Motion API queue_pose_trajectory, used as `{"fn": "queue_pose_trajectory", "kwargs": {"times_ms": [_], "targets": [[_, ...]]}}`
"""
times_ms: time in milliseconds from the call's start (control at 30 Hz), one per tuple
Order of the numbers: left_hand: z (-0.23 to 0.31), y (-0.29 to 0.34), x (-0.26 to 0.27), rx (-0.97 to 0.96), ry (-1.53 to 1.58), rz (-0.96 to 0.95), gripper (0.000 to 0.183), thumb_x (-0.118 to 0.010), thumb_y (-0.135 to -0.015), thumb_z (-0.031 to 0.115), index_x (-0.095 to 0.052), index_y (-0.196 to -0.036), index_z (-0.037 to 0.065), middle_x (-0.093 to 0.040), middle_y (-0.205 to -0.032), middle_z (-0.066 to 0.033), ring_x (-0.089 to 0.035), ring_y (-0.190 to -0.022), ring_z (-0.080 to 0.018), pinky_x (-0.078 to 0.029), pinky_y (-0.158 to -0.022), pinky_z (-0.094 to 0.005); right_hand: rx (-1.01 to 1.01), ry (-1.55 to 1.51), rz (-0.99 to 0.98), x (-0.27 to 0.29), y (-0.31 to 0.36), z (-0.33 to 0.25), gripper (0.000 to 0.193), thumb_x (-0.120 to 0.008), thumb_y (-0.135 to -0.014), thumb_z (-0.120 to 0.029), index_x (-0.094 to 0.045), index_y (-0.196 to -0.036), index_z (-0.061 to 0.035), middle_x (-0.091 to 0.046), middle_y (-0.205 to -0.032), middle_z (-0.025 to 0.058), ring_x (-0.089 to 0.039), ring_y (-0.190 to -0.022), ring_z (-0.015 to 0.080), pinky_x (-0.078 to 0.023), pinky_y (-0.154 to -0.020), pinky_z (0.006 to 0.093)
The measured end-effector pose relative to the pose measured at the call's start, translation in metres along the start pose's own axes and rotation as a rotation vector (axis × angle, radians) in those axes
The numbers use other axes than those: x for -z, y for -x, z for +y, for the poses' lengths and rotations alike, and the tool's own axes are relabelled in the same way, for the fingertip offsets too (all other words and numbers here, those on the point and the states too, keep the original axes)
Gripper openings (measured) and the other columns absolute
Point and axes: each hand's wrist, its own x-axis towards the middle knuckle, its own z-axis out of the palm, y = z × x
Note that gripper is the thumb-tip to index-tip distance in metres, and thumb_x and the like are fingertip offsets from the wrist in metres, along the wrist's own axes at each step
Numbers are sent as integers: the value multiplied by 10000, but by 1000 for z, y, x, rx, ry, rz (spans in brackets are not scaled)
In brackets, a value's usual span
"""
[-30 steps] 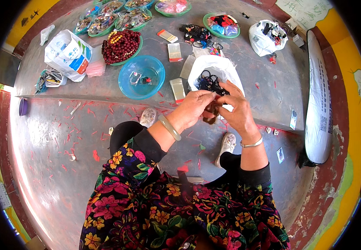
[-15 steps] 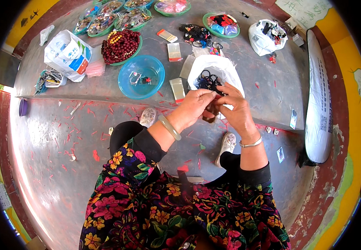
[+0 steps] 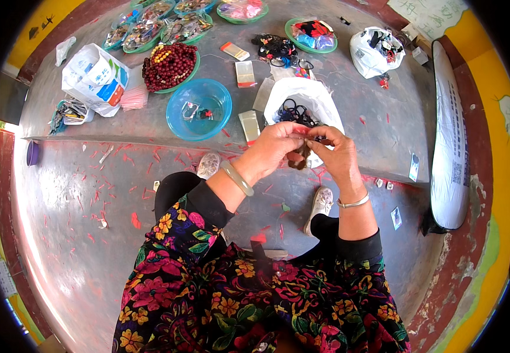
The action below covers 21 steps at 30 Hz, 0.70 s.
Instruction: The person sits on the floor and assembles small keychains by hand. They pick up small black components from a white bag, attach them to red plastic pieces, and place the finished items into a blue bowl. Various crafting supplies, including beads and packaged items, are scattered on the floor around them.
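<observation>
Both hands meet just in front of an open white plastic bag [image 3: 327, 105]. My left hand [image 3: 273, 148] is closed, thumb and fingers pinching a small brown item [image 3: 298, 164] that hangs below the fingertips. From the other side my right hand [image 3: 338, 154] pinches at the same spot, thumb and forefinger almost touching the left fingertips. The fingers hide most of the brown item, so its kind cannot be told. Inside the bag lie black elastic hair ties [image 3: 293, 112], partly covered by the hands.
Left of the bag stands a blue basin [image 3: 211, 97] with a few small pieces. Flat clear packets [image 3: 249, 126] lie between them. Dark red beads [image 3: 169, 66] fill a green basin behind. Another white bag [image 3: 364, 59] stands at right. The ledge's edge runs below my hands; red scraps litter the floor.
My right fingers have come down from over the bag and drawn in against the left fingertips. The left hand has shifted only slightly, and the brown item stays between the hands.
</observation>
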Motion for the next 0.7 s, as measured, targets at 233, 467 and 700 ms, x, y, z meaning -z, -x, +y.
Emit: {"fn": "queue_pose_trajectory", "kwargs": {"times_ms": [233, 467, 700], "targets": [[5, 2, 1, -11, -22, 164, 214, -504, -893, 111, -598, -1074, 46, -625, -893, -6, -568, -707, -61, -436, -595, -190, -170, -245, 17, -2, -4, 12, 259, -695, -744, -42, -597, -979, 4, -626, -838, 55, -564, -759, 109, -468, -666, 237], [-2, 1, 0, -31, -37, 161, 210, -527, -885, 92, -595, -1077, 42, -627, -914, -15, -562, -692, -58, -435, -577, -188, -253, -416, -48, -6, -3, 11, 143, -672, -768, -29, -621, -894, 16, -623, -801, 32, -565, -739, 101, -455, -648, 225], [4, 2, -1, -23, 17, 116, 219, -574, -859, 85, -591, -1073, 36, -624, -917, -25, -573, -702, -65, -450, -543, -185, -387, -698, -21, -3, -3, 12, 83, -643, -786, -25, -635, -868, -11, -621, -789, 24, -550, -714, 97, -428, -649, 222]]}}
